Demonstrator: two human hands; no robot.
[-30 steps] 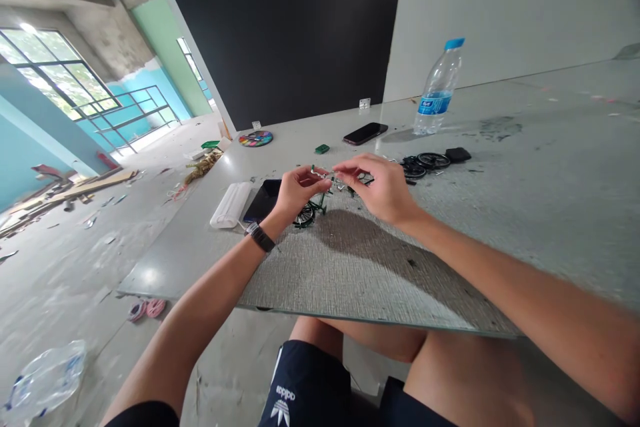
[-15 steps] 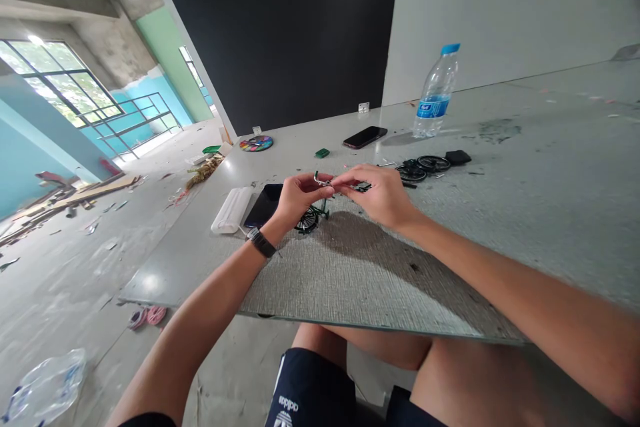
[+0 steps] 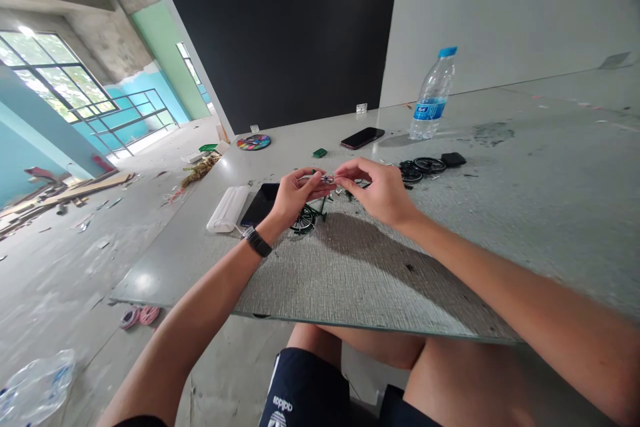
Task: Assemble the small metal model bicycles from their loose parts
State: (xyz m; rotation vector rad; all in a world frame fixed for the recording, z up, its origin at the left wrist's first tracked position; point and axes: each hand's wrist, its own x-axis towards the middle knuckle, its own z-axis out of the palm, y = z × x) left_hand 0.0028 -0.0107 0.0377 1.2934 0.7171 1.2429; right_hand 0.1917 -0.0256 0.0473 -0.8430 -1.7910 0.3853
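Over the table, my left hand point(image 3: 293, 200) is closed in a pinch around a small silver toy bicycle handlebar point(image 3: 327, 179). My right hand point(image 3: 384, 193) meets it from the other side, thumb and fingertips pressed together at the handlebar's right end. What exactly lies between the right fingertips is too small to make out. Just below my left hand, a green toy bicycle frame with a black spoked wheel point(image 3: 303, 220) rests on the table, partly covered by the fingers. More small parts lie behind my right hand, mostly hidden.
Black toy wheels point(image 3: 430, 165) and a black square piece point(image 3: 453, 159) lie to the right. Farther back are a phone point(image 3: 363, 138), a water bottle point(image 3: 429, 103), a small green piece point(image 3: 320, 153) and a colourful disc point(image 3: 253, 142). A white packet point(image 3: 229, 209) and dark tablet point(image 3: 261, 205) sit left.
The silver handlebar has been turned in the fingers and now lies flatter; its raised green-tipped end no longer sticks up. My hands stay close together, and the view has shifted slightly.
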